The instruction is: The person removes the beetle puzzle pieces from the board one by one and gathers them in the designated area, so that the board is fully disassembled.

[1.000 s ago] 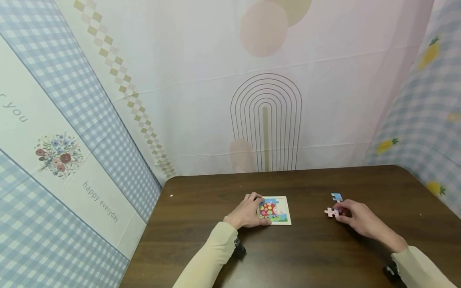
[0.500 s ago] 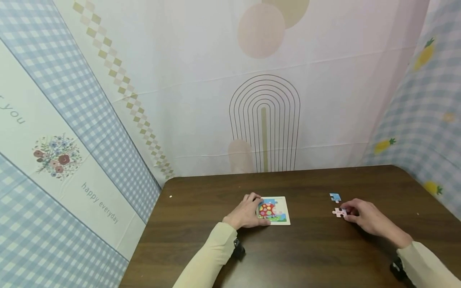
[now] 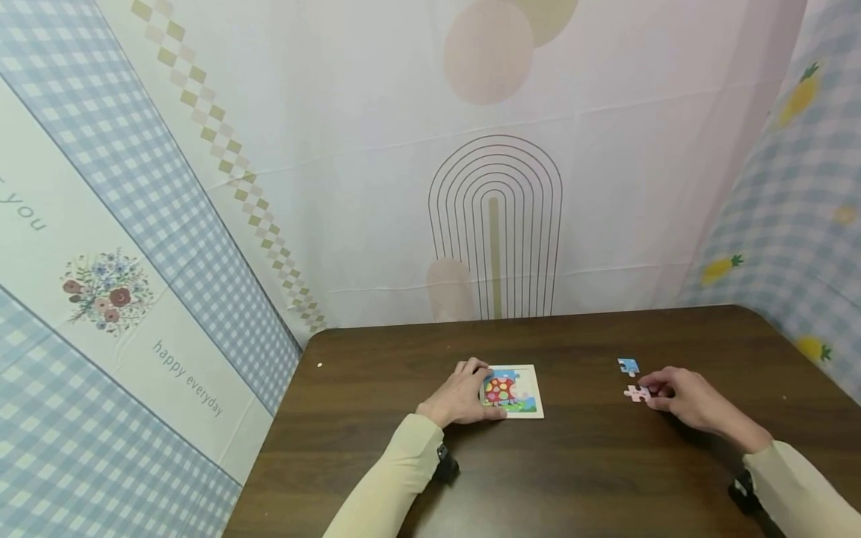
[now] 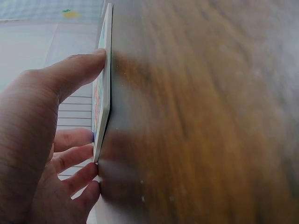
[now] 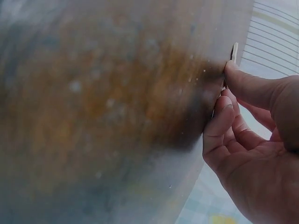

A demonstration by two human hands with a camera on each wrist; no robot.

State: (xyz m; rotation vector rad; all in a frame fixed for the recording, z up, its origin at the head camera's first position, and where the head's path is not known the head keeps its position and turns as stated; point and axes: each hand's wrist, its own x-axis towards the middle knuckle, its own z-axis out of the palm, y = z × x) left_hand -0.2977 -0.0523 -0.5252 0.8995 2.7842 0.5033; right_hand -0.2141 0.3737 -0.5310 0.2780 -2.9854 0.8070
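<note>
Closest in, 2 pale sleeves point(image 3: 385, 478) stretch over the dark table point(image 3: 565, 478), and here's the left hand point(image 3: 460, 396) gripping the puzzle board point(image 3: 532, 385) by its left side, thumb at the near edge! Well to the right, the right hand point(image 3: 691, 401) pinches the pink puzzle piece point(image 3: 635, 393) at its right end, resting or lifted, can't tell; just beyond lies the blue puzzle piece point(image 3: 628, 365), and behind it all hangs a pale cloth point(image 3: 356, 202)
</note>
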